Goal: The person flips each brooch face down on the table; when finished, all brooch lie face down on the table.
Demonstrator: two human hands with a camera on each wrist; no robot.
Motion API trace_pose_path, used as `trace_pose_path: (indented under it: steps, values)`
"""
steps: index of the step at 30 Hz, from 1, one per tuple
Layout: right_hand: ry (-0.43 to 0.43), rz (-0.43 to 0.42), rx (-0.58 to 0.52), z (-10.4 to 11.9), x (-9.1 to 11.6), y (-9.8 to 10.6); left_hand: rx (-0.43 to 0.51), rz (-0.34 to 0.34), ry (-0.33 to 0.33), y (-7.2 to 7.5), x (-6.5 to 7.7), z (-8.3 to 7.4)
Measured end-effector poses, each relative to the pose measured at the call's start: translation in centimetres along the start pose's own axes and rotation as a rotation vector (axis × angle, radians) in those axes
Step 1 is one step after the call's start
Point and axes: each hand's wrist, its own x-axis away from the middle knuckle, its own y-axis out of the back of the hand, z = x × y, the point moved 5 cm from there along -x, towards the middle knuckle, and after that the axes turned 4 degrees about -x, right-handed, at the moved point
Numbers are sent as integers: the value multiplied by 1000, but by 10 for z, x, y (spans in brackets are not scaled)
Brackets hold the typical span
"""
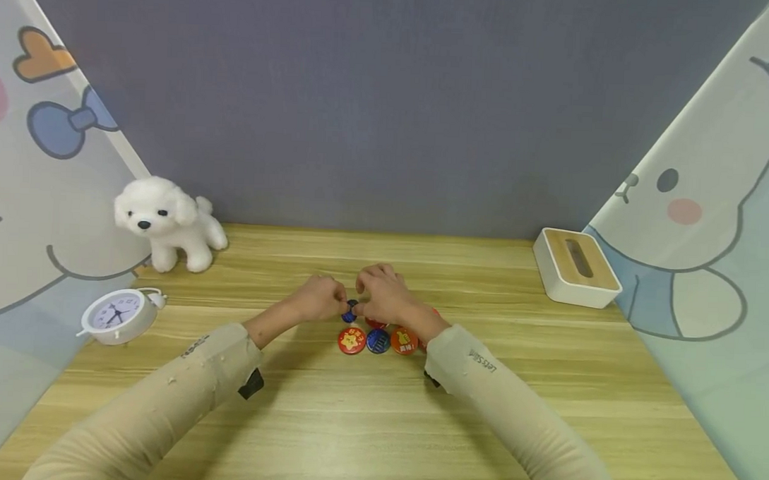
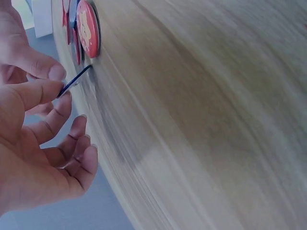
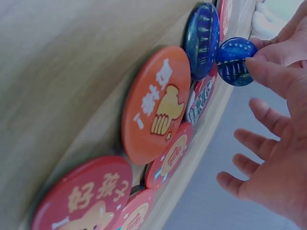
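Observation:
A small blue button badge [image 3: 236, 62] stands tilted above the table between my two hands. My left hand [image 1: 320, 298] pinches its edge between thumb and forefinger. The thumb of my right hand [image 1: 385, 295] touches the same badge, while its other fingers are loosely bent and apart from it. Close below lie a red star badge [image 1: 352, 340], another blue badge [image 1: 377, 341] and an orange thumbs-up badge [image 3: 157, 106]. More red badges [image 3: 169, 155] lie partly hidden under my right hand and wrist.
A white plush dog [image 1: 169, 222] and a white alarm clock [image 1: 118, 317] stand at the left of the wooden table [image 1: 365, 423]. At the back right sits a white tissue box [image 1: 577, 268] with a wooden lid. A grey panel [image 1: 376, 112] closes off the back.

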Motion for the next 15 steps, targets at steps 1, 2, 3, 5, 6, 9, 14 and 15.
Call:
trace_pose_path:
  steps: [1, 2, 3, 5, 6, 9, 14, 15]
  values:
    - [5, 6, 0, 0, 0, 0, 6, -4, 4, 1, 1, 0]
    - [11, 13, -2, 1, 0, -1, 10, -10, 5, 2, 1, -1]
    - [17, 22, -1, 1, 0, -2, 22, -11, 10, 3, 2, -1]
    - [27, 42, 0, 2, 0, -4, 42, -16, 13, 3, 3, -1]
    - [31, 52, -1, 3, 0, -5, 54, -16, 17, 3, 3, -1]
    - [45, 67, 2, 5, 0, -7, 100, -11, 34, 3, 4, 1]
    - [40, 33, 2, 6, 1, -5, 133, -30, 66, 5, 4, 1]
    - [40, 22, 1, 6, 1, -4, 133, -40, 77, 5, 4, 2]
